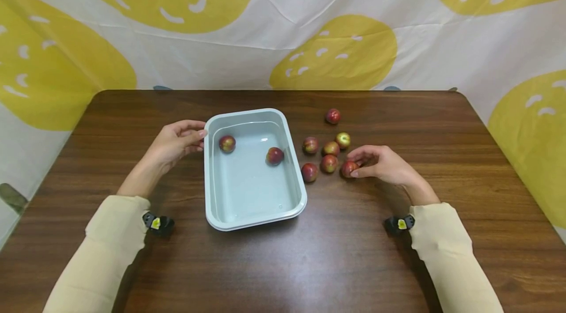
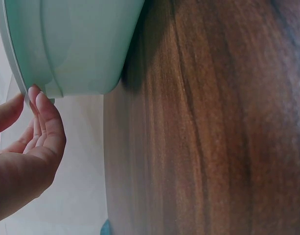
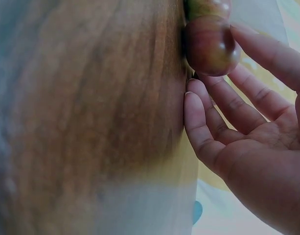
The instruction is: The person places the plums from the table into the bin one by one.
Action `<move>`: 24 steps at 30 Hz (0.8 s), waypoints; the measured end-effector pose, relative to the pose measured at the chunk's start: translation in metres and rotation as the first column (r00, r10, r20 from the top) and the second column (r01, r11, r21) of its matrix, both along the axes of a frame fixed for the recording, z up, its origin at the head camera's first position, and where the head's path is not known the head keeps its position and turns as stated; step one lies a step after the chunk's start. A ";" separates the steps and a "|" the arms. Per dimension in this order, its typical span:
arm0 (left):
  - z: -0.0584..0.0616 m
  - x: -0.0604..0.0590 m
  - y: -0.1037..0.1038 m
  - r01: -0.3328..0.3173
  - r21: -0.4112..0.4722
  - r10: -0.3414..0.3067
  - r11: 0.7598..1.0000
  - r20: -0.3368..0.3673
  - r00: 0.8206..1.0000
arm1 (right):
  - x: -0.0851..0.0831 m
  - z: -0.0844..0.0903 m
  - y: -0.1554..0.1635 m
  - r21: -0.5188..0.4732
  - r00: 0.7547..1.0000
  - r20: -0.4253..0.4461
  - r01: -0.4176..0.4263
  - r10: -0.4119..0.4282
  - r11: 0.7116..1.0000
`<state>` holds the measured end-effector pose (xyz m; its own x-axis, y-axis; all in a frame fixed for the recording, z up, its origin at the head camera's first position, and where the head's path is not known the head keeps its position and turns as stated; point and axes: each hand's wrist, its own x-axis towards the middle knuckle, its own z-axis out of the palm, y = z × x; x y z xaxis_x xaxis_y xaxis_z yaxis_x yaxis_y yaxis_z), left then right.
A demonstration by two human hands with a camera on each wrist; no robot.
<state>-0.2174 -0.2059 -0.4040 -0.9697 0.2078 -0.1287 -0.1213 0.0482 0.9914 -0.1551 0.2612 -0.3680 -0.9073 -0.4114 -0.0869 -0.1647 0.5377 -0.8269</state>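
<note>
A pale blue-green plastic tub (image 1: 254,190) stands on the table, with one plum (image 1: 227,144) in its left part and another plum (image 1: 275,156) near its right wall. My left hand (image 1: 179,143) pinches the tub's left rim between thumb and fingers, as the left wrist view also shows. To the right of the tub, my right hand (image 1: 382,168) has its thumb and fingers around a red plum (image 1: 349,169) on the table. In the right wrist view this plum (image 3: 212,45) lies between the thumb tip and the fingers.
Several loose plums (image 1: 329,163) cluster between the tub and my right hand. A single plum (image 1: 333,116) lies farther back. The brown wooden table (image 1: 274,264) ends at a white cloth (image 1: 212,62) with yellow shapes, hanging behind and at both sides.
</note>
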 end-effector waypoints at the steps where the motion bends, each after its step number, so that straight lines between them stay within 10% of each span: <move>1: -0.001 -0.001 -0.001 0.003 0.008 -0.003 1.000 0.000 1.000 | 0.000 0.000 0.000 0.000 1.000 0.000 -0.001 0.001 1.000; 8: 0.032 0.019 0.012 0.012 -0.033 -0.011 0.999 0.015 1.000 | 0.000 0.000 0.000 0.025 1.000 -0.001 0.001 -0.001 1.000; 17: 0.047 0.027 0.020 -0.011 -0.076 0.012 0.997 0.016 1.000 | 0.000 0.001 -0.001 0.021 1.000 0.004 0.025 -0.025 0.999; 24: 0.022 0.013 0.008 0.007 -0.009 -0.007 1.000 0.016 1.000 | 0.001 0.003 -0.001 -0.003 0.999 0.015 0.043 -0.043 0.999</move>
